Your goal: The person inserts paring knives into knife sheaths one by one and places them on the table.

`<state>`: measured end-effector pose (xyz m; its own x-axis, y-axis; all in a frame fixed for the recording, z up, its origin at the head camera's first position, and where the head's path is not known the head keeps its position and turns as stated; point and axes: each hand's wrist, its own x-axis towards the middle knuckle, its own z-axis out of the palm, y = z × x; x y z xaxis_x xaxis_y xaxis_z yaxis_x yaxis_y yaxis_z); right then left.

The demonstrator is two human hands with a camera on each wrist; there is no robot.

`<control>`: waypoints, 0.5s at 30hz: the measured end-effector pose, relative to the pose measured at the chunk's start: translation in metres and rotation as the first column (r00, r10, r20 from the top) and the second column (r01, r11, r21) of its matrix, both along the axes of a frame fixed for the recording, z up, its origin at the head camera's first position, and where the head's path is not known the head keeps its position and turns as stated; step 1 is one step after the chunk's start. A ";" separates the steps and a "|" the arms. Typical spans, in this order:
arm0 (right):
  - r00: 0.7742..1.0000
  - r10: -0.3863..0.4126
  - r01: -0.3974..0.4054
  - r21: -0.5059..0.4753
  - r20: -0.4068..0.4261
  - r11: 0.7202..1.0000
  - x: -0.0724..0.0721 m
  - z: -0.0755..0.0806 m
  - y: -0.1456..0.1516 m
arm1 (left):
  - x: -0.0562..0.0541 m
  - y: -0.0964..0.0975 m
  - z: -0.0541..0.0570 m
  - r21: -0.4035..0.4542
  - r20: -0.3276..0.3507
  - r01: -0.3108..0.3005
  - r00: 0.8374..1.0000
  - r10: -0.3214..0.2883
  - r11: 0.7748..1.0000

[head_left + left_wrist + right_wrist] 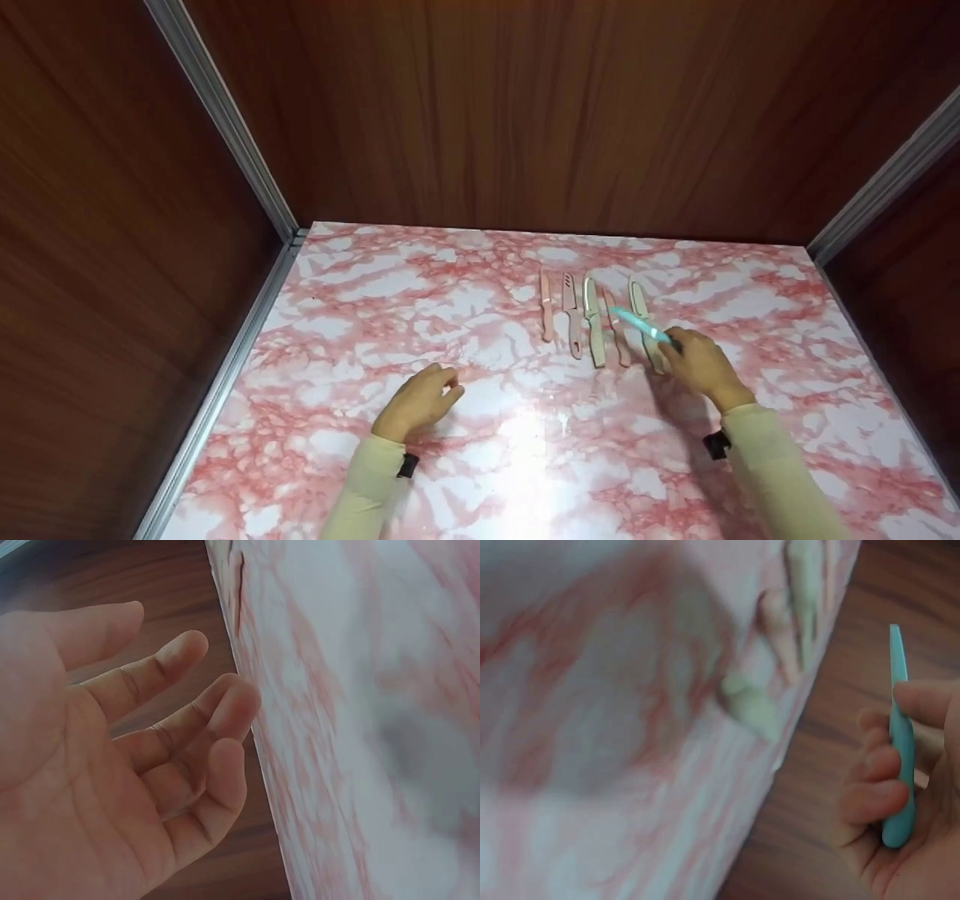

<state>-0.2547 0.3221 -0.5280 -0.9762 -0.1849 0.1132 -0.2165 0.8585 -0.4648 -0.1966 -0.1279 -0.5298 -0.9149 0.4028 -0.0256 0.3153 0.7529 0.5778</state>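
A turquoise knife (637,324) is gripped by its handle in my right hand (701,364), held above the table with the blade pointing forward and left. The right wrist view shows the fingers curled round the turquoise handle (901,765). Below and left of that hand, several knives lie roughly side by side: a pink knife (547,307), a slotted pinkish knife (572,319), a pale green knife (593,322), another pink knife (618,337) and a smaller pale green knife (638,300), partly hidden. My left hand (421,401) hovers holding nothing, its fingers (217,709) loosely bent.
The table (360,315) has a pink and white marbled top. Brown wood-grain panels (517,112) stand behind it and at both sides, with metal corner rails (232,127) between them. A bright glare (529,450) falls on the front middle of the tabletop.
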 end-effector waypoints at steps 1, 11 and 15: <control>1.000 -0.028 0.028 -0.005 0.010 1.000 -0.002 -0.001 0.003 | 0.000 -0.003 0.000 -0.001 0.003 -0.004 1.000 0.004 1.000; 0.928 -0.292 0.305 -0.026 0.230 0.952 -0.020 -0.013 0.027 | 0.002 -0.019 -0.003 0.019 0.033 0.010 0.999 -0.011 1.000; 0.902 -0.341 0.361 -0.028 0.265 0.932 -0.025 -0.016 0.035 | 0.001 -0.020 -0.002 0.020 0.041 0.015 0.999 -0.016 1.000</control>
<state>-0.2794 0.3568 -0.5439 -0.9741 0.1743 -0.1443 0.2248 0.8181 -0.5293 -0.1957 -0.1476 -0.5316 -0.9069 0.4178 -0.0548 0.3027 0.7365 0.6049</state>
